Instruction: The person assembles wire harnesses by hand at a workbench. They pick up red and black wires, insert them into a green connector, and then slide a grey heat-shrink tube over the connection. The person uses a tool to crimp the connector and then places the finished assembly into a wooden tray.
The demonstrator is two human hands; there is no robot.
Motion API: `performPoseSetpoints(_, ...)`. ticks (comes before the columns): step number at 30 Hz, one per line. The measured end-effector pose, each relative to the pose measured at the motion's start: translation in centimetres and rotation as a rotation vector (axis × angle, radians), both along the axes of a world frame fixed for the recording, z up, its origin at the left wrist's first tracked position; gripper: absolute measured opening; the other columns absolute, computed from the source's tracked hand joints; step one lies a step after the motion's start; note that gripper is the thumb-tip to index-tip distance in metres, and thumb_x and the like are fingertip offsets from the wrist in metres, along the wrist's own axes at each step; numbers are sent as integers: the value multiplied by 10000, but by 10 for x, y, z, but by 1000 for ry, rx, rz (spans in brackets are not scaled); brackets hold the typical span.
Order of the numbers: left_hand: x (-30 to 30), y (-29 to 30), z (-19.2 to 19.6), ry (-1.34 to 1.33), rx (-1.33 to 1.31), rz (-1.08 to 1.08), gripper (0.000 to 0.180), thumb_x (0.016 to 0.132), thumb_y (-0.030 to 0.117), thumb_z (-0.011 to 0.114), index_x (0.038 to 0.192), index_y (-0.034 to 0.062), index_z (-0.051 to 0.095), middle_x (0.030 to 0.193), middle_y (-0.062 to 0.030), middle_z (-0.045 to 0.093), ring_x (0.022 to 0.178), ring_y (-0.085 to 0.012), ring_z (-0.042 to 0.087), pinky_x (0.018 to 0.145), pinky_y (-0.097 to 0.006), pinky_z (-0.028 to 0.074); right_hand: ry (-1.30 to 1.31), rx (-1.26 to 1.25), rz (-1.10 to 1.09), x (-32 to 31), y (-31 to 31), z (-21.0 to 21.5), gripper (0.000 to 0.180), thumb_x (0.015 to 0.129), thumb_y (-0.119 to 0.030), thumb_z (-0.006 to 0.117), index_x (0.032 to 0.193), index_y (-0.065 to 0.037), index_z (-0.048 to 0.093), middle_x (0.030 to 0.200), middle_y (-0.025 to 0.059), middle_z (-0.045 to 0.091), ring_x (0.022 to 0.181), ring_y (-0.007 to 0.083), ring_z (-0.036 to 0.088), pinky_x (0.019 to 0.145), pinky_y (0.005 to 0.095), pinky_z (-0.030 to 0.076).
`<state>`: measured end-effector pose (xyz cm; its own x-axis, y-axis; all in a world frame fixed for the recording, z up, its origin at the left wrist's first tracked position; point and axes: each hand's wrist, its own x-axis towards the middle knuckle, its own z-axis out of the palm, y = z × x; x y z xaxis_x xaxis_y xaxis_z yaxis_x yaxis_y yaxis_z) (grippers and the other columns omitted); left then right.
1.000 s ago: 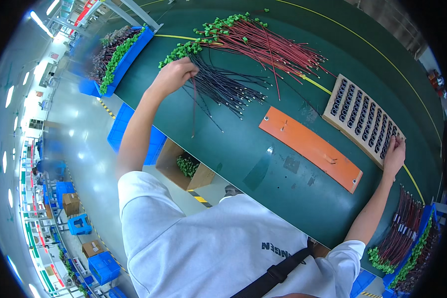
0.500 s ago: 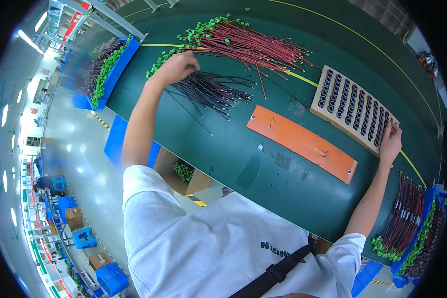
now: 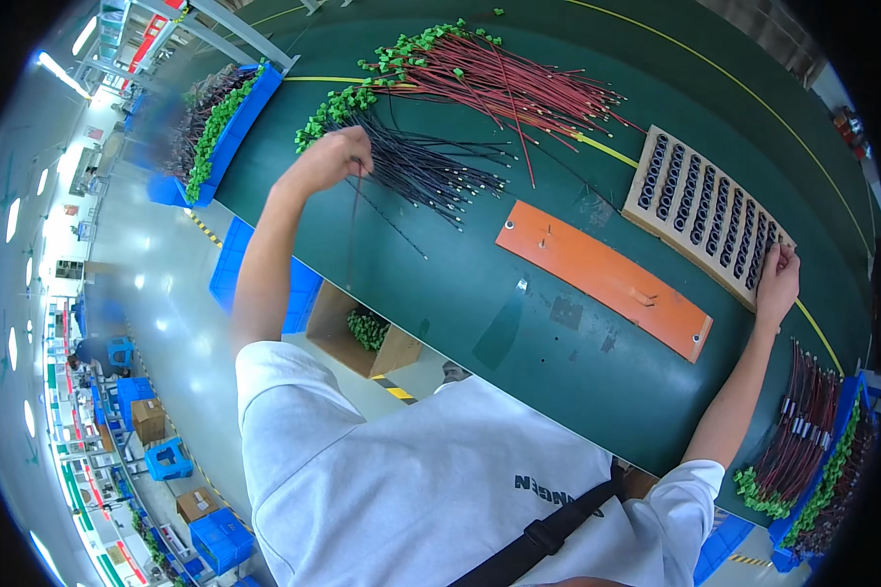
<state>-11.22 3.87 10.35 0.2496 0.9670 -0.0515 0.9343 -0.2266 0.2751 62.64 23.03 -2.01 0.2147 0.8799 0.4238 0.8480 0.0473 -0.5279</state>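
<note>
My left hand point(image 3: 335, 159) is closed in a pinch on a thin dark wire point(image 3: 353, 220), which hangs blurred below the fingers. Just beside it lies a fanned pile of black wires point(image 3: 431, 171) with green connectors point(image 3: 338, 110) at their far-left ends. Over at the right, my right hand point(image 3: 778, 281) has its fingers pinched together at the right end of a tan board point(image 3: 636, 210) holding rows of black rings point(image 3: 700, 210). Whatever lies between those fingertips is too small to make out.
Beyond the black wires is a pile of red wires point(image 3: 499, 78). An orange plate point(image 3: 607, 284) with upright pins lies mid-table. Blue bins point(image 3: 240, 122) of wires flank the table, and bundled wires point(image 3: 798, 421) lie at right. A cardboard box point(image 3: 333, 338) stands below the near edge.
My left hand has drawn back slightly from the black wire pile, and a single wire now hangs from it. The right hand stays at the board's right end. The view has shifted a little.
</note>
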Motion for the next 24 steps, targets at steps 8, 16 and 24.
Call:
performPoseSetpoints(8, -37, 21, 74, -107, 564, 294, 308, 938, -30, 577, 1216, 40, 687, 1006, -105, 722, 932, -221, 694, 843, -341, 547, 368, 152, 38, 8, 2, -6, 339, 1039, -283, 596, 1167, 31, 612, 981, 129, 719, 802, 181, 685, 735, 304, 538)
performPoseSetpoints(16, 93, 57, 132, -374, 496, 93, 278, 1082, 270, 516, 1138, 54, 683, 674, 47, 464, 628, -69, 455, 581, -230, 394, 1173, 252, 175, 21, -16, 13, 169, 999, -122, 563, 1088, 11, 618, 842, 44, 602, 731, 118, 592, 527, 196, 395)
performPoseSetpoints(24, 298, 40, 39, -1052, -786, 7, 379, 1092, 385, 500, 1009, 43, 639, 641, 88, 341, 538, -34, 294, 475, -230, 264, 1113, -545, 707, -156, -174, 107, 376, 1028, -265, 639, 1330, -41, 638, 843, -60, 591, 676, 23, 457, 568, 219, 370)
